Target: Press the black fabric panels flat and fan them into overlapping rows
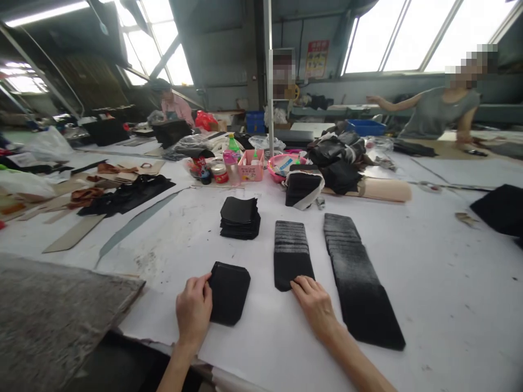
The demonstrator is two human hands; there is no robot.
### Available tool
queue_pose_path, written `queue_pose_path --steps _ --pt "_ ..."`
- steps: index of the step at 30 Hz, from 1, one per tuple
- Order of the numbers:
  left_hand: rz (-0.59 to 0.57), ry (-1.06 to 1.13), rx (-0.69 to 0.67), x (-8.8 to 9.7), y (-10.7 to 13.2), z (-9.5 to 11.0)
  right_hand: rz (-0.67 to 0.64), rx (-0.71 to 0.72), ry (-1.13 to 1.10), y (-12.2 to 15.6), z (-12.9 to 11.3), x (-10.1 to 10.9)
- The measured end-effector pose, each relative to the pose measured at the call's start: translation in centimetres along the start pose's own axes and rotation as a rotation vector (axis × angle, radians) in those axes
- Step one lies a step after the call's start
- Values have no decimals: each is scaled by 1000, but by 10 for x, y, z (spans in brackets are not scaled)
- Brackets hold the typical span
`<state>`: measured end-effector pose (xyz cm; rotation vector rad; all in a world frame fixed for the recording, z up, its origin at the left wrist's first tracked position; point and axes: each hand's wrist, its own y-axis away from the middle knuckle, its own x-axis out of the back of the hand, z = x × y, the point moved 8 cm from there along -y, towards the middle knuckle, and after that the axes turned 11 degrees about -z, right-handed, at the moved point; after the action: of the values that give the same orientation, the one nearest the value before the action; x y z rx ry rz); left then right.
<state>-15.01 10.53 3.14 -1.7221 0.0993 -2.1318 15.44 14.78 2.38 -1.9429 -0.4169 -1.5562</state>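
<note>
My left hand point(193, 307) pinches the left edge of a small stack of black panels with cut corners point(231, 294), which lies on the white table near me. The fingers of my right hand point(314, 302) are closed at the near right edge of the front black panel point(291, 269) in a short overlapping row; their tips are partly hidden. Right of that hand, a longer overlapping row of black panels point(363, 283) runs away from me. Beyond my left hand, a taller pile of black pieces point(239, 218) stands slightly uneven.
A pink box point(250, 166), a red-lidded jar point(219, 173) and a pink basket point(278, 173) stand mid-table. Black scraps point(126, 196) lie left. A grey felt-like sheet point(61, 316) covers the near left corner. Co-workers are at far left point(177, 106) and far right point(439, 109).
</note>
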Motion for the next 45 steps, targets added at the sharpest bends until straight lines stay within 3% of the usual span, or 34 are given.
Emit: queue_pose_path --steps 4,6,8,12,14,16,19,23,27,31,33,37,42,45 --pt "97 -74 -70 20 5 15 10 -127 -185 -2 12 5" --pt "135 -11 -175 27 8 39 44 -232 -343 -2 26 6" --pt "91 102 -350 23 12 76 74 -315 -469 1 39 5" --pt "-155 168 -710 -17 22 163 92 -376 -596 4 51 -4" --pt "-232 90 -741 -41 22 188 112 -388 -650 5 56 -9" --pt "-274 10 -706 -61 19 199 154 -402 -719 7 62 -12" --pt "-301 -52 -681 -76 15 201 332 -428 -767 14 72 1" --pt "-314 -70 -695 -74 15 199 557 -370 -682 31 64 46" --pt "-338 -53 -684 -69 14 199 512 -271 -648 52 38 78" --pt "-339 -47 -700 -68 15 201 513 -397 -661 86 33 91" --pt "-338 -31 -708 -67 14 201 488 -340 -569 95 21 96" --pt "-341 80 -734 -59 9 197 191 -117 -336 97 -28 79" --pt "-344 317 -637 -27 7 172 -41 -149 -298 109 -68 41" --pt "-441 344 -616 -17 29 162 -84 -174 -320 116 -78 30"
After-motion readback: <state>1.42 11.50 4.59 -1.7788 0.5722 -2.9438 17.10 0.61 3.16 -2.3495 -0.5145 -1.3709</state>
